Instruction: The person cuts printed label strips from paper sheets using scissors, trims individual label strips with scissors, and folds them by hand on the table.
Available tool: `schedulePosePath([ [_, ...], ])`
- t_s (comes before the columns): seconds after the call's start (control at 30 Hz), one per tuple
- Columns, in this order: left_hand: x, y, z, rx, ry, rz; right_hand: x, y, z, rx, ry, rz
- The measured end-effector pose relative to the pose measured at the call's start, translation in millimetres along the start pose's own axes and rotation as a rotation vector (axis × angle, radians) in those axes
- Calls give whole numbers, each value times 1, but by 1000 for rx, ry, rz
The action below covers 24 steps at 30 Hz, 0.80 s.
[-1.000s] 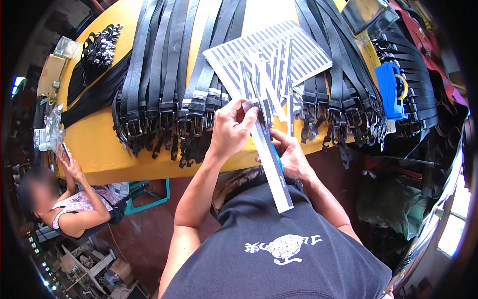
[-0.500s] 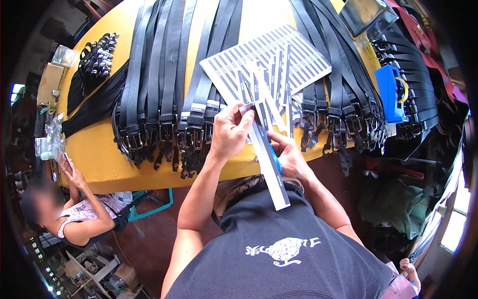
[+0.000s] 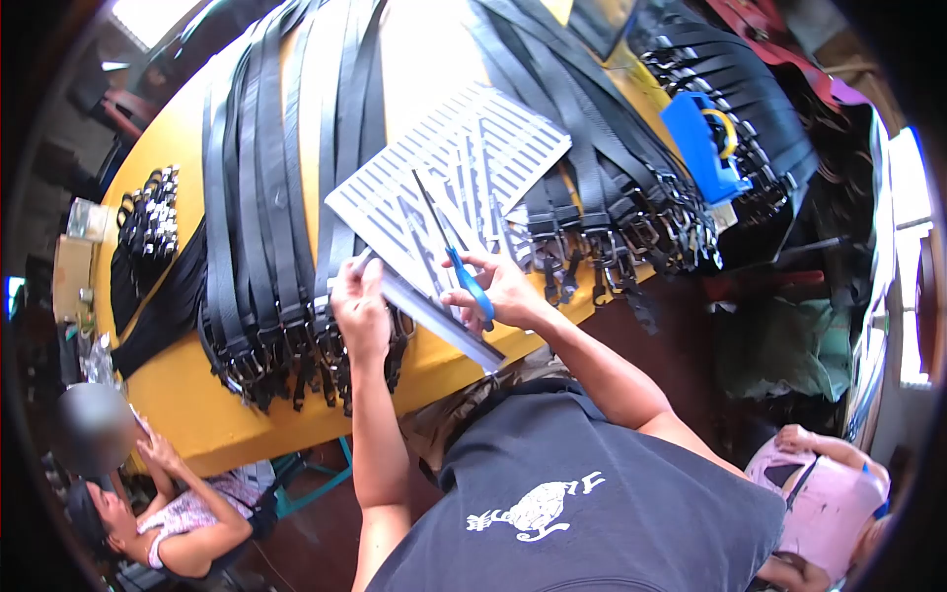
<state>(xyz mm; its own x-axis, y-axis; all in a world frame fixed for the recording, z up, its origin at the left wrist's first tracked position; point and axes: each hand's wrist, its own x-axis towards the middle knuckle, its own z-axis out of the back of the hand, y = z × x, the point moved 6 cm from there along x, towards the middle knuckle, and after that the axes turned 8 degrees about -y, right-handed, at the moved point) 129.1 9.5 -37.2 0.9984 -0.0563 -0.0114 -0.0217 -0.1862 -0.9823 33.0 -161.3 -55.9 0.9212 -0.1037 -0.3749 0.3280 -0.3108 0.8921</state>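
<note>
Over a yellow tabletop (image 3: 197, 424), our left hand (image 3: 361, 308) pinches a pale strip (image 3: 441, 318), our right hand (image 3: 509, 292) grips blue-handled scissors (image 3: 472, 284); we should hold the strip steady, fingers clear of the blades

Between left hand (image 3: 361, 308) and right hand (image 3: 505, 290), a gap — narrowed by scissors (image 3: 472, 286) and strip (image 3: 434, 315).

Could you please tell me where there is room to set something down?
Tabletop lies bare near left, between black bundle, belts and edge; a glare-washed patch beyond the striped sheet, between belts, looks bare too. The right side, around the blue dispenser, is crowded.
</note>
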Motion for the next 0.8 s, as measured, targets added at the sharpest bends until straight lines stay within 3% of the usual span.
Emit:
schedulePosePath([
  [0.23,-20,-7,9,-6,-62,-11,-33,11,32,28,-88,42],
  [0.5,-81,26,-28,-15,196,119,-78,-16,54,110,-369,93],
  [0.8,-106,25,-26,-99,222,53,-106,-28,9,-2,-206,66],
])
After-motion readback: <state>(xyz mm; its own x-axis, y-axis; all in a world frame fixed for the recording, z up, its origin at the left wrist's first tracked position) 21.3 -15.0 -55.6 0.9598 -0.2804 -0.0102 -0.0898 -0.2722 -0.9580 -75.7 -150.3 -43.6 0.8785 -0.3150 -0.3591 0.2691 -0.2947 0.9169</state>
